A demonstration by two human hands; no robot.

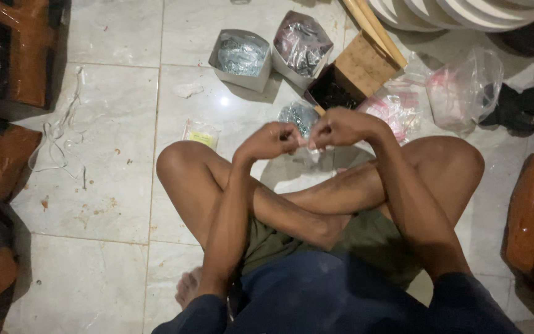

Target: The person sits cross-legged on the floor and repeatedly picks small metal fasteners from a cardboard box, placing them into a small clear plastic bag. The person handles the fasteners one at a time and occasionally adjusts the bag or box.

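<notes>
A: Seated cross-legged on a pale marble-look tiled floor (pixel 112 154), a person brings both fists together above the knees. What does the left hand (pixel 271 141) hold?

B: Its fingers are curled tight, thumb pressed to forefinger, pinching something small — too small to name. A bit of thin clear plastic (pixel 309 147) shows in the narrow gap where the two hands meet.

A: And the right hand (pixel 340 127)?

B: Closed the same way, knuckles up, fingertips nipped on that same clear scrap, just beside the left. The two fists nearly touch.

A: Left of the grip?

B: Well out to that side, a loose tangle of white string (pixel 54 139) lies on the tiles by glossy brown wrapped furniture pieces (pixel 23 59). Nearer, a small flat packet with a yellow label (pixel 200 133).

A: Beyond the grip?

B: A grey paper box of silvery metal bits (pixel 241 57), then a second open box lined with crinkled foil-like bag (pixel 302 44) — both well past the fists. Just behind the hands, a small clear bag of dark metal parts (pixel 298 115).

A: Right of it?

B: A brown cardboard box of black small parts with its flap up (pixel 350 77), a heap of small clear zip bags with red strips (pixel 397 108), and a large empty-looking clear plastic bag (pixel 468 86).
</notes>
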